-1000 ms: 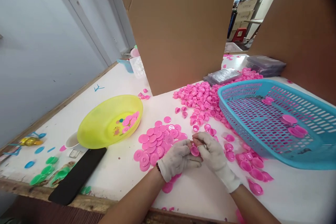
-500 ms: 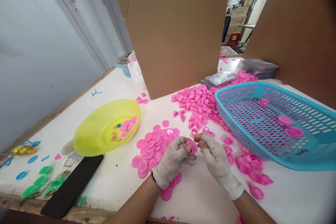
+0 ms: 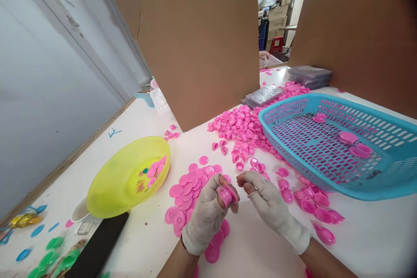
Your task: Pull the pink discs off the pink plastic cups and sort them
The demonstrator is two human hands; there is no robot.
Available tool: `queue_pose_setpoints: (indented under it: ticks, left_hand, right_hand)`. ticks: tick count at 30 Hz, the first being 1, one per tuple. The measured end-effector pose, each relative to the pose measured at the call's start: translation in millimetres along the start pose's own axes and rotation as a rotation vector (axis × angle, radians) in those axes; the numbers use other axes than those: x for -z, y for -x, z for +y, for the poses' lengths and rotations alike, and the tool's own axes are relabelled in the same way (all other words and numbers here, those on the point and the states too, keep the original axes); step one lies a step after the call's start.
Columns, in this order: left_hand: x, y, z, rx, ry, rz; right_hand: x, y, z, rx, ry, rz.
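My left hand (image 3: 206, 213), in a white fingerless glove, grips a small pink toy cup (image 3: 224, 194) between thumb and fingers. A pink disc like a saucer sits against the cup, partly hidden by the fingers. My right hand (image 3: 272, 204), gloved the same way, is just to the right with thumb and fingers apart and nothing seen in it. Overlapping flat pink saucers (image 3: 187, 186) lie beside and under my left hand. Beyond both hands spreads a heap of pink toy cups (image 3: 239, 124). More pink pieces (image 3: 312, 202) lie right of my right hand.
At right stands a blue plastic basket (image 3: 293, 163) with a few pink pieces inside. A yellow bowl (image 3: 114, 173) sits left, beside a black flat object (image 3: 100, 243) and green pieces (image 3: 48, 258). Cardboard sheets (image 3: 202, 52) stand behind. Another person's hand (image 3: 264, 55) shows in the gap.
My left hand has turned, bringing the cup's side into sight. My right hand has drawn slightly away. The view has shifted, and another person's hand has appeared in the background.
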State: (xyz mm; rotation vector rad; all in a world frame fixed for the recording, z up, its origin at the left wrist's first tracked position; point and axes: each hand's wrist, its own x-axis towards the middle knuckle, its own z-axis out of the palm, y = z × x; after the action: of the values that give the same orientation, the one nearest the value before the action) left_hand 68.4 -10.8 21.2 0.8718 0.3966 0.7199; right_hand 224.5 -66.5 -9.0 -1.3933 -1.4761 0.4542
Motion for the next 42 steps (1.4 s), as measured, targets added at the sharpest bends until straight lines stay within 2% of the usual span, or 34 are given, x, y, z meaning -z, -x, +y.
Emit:
queue_pose_setpoints:
  ticks: [5,12,15,18,20,22,24,25,27,29,31,34,38,42]
  left_hand:
    - [1.9,-3,2,-0.021,0.029,0.016]
    - [15.9,-7,-8,0.286,0.231,0.057]
    - [15.8,-9,-14,0.339,0.178,0.043]
    - [11.9,-10,-17,0.300,-0.017,0.071]
    - [9.6,-9,-15,0.215,-0.250,0.118]
    - [9.0,-8,-12,0.103,-0.491,0.194]
    - [9.7,-7,-10,0.069,-0.645,0.232]
    - [10.0,-6,-10,0.105,-0.685,0.203]
    - [9.5,-5,-16,0.258,-0.714,0.065]
    - [6.9,-4,-26,0.423,-0.704,-0.064]
    - [3.0,-2,-38,0.526,-0.690,-0.090]
    - [-0.4,-2,-50,0.597,-0.685,-0.053]
    - [1.0,-5,-50,0.660,-0.661,-0.069]
    - [-0.5,-8,-50,0.712,-0.580,-0.008]
  right_hand:
    - [0,4,-2,0.063,0.032,0.000]
    - [-3,8,-3,0.297,0.066,0.010]
    - [-2,7,-1,0.320,0.097,-0.036]
    - [0,3,0,0.304,0.129,-0.084]
    - [2,0,-2,0.197,0.131,-0.119]
    - [7,-1,-7,-0.019,0.081,-0.173]
    - [14,2,-12,-0.273,-0.025,-0.301]
    - [18,5,-14,-0.389,-0.086,-0.376]
    - [27,16,-16,-0.576,-0.192,-0.496]
    - [33,29,-15,-0.717,-0.268,-0.523]
    - [36,39,-11,-0.820,-0.324,-0.486]
    - [38,43,-2,-0.952,-0.336,-0.475]
    - [41,29,8,-1.016,-0.206,-0.624]
    - [43,13,11,-1.047,-0.136,-0.709]
